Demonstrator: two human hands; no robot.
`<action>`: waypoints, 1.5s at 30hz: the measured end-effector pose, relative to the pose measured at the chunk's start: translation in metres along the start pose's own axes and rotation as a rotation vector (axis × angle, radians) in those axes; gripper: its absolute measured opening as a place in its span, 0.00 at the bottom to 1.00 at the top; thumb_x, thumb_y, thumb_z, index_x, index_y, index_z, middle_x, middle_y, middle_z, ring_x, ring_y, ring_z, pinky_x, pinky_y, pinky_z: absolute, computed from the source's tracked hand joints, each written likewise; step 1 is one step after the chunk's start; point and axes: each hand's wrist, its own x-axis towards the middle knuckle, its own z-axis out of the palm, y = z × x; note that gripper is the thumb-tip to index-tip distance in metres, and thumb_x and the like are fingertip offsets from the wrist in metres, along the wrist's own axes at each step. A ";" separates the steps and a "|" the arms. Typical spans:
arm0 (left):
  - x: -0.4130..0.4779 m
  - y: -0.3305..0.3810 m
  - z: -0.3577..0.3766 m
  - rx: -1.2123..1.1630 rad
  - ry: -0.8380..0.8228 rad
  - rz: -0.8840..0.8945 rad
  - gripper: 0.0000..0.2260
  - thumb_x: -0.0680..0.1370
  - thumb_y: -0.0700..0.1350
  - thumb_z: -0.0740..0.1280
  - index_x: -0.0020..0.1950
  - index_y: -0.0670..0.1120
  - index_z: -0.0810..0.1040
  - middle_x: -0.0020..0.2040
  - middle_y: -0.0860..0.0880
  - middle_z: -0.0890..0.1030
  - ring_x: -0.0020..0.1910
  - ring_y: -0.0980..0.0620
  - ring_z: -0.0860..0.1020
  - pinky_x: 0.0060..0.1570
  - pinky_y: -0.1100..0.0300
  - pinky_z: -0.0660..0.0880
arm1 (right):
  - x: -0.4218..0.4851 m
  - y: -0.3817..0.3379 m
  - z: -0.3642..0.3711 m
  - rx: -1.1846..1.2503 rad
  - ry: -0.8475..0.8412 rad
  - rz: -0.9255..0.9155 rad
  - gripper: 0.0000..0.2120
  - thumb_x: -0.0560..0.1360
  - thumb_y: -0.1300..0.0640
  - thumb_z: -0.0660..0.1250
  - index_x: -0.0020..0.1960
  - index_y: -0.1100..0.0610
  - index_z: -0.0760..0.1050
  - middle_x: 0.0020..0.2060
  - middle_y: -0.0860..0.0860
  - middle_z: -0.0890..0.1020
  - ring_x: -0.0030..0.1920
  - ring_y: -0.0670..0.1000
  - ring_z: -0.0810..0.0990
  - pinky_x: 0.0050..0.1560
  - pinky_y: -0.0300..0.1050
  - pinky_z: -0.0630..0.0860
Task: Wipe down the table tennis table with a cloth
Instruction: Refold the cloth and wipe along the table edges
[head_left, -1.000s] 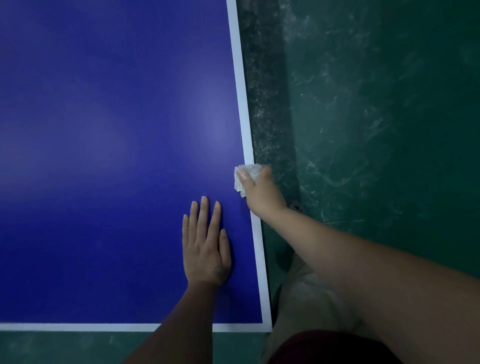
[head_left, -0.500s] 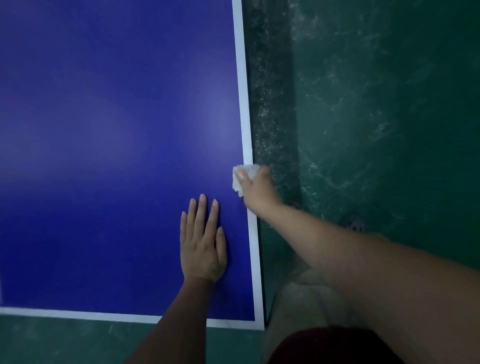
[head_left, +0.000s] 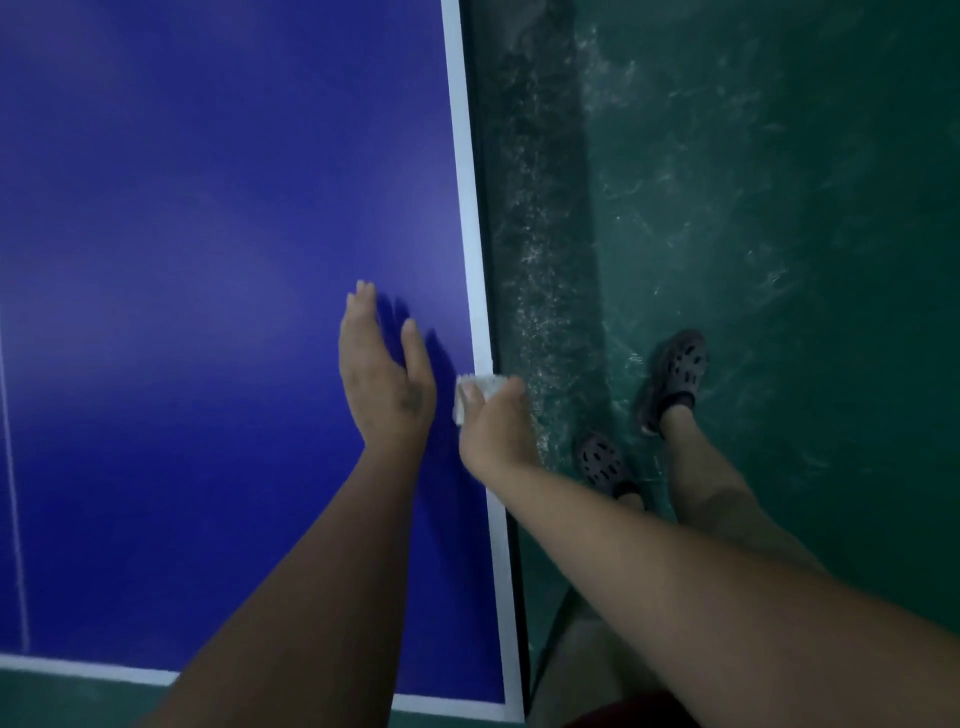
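Dim room, light low and bluish. Green floor (head_left: 779, 208) fills the side beyond the table's long edge; its coating is scuffed and streaked with pale marks, thickest in a dark band (head_left: 540, 218) running just beside that edge. Table tennis table (head_left: 208, 208): matte deep-blue top with a soft sheen across the middle and no visible debris. White border line (head_left: 470, 234) follows the long edge, a second white line (head_left: 88, 667) marks the near end, and the two meet at the table's near corner. Thin white centre line (head_left: 13, 467) is faint, far across the top from the long edge. Cloth (head_left: 480, 387): small, white, bunched, sitting on the border line right at the table's long edge. Right hand (head_left: 496, 431) grips it, fingers curled round the wad and thumb across the top, knuckles hanging just past the edge. Left hand (head_left: 382, 379) is over the blue top, just inside the border line and near the cloth, turned on its side with fingers straight and together, thumb spread, holding nothing; its shadow falls on the blue surface beside it. Whether its lower edge touches the top, cannot tell. Two dark perforated clogs, one (head_left: 600, 460) near the table's edge, the other (head_left: 678, 374) further out on the floor, bare legs above them.
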 end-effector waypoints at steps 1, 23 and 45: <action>0.018 0.007 0.006 -0.004 -0.019 -0.006 0.25 0.88 0.50 0.62 0.85 0.45 0.66 0.83 0.48 0.69 0.84 0.51 0.64 0.83 0.46 0.64 | 0.018 -0.021 -0.003 0.008 0.005 0.006 0.25 0.87 0.42 0.59 0.74 0.59 0.64 0.72 0.58 0.73 0.67 0.61 0.78 0.63 0.55 0.76; 0.210 0.052 0.072 0.367 -0.011 0.090 0.28 0.89 0.54 0.53 0.88 0.48 0.59 0.89 0.47 0.56 0.88 0.47 0.52 0.87 0.47 0.47 | 0.124 -0.143 -0.030 -0.023 0.031 -0.134 0.27 0.88 0.41 0.55 0.79 0.58 0.59 0.74 0.59 0.70 0.67 0.61 0.76 0.61 0.54 0.75; 0.212 0.056 0.071 0.337 0.004 0.095 0.26 0.88 0.48 0.60 0.86 0.44 0.64 0.88 0.44 0.60 0.88 0.45 0.55 0.86 0.41 0.53 | 0.184 -0.248 -0.063 -0.045 -0.052 -0.070 0.22 0.87 0.38 0.55 0.69 0.54 0.65 0.69 0.56 0.76 0.62 0.59 0.80 0.52 0.49 0.70</action>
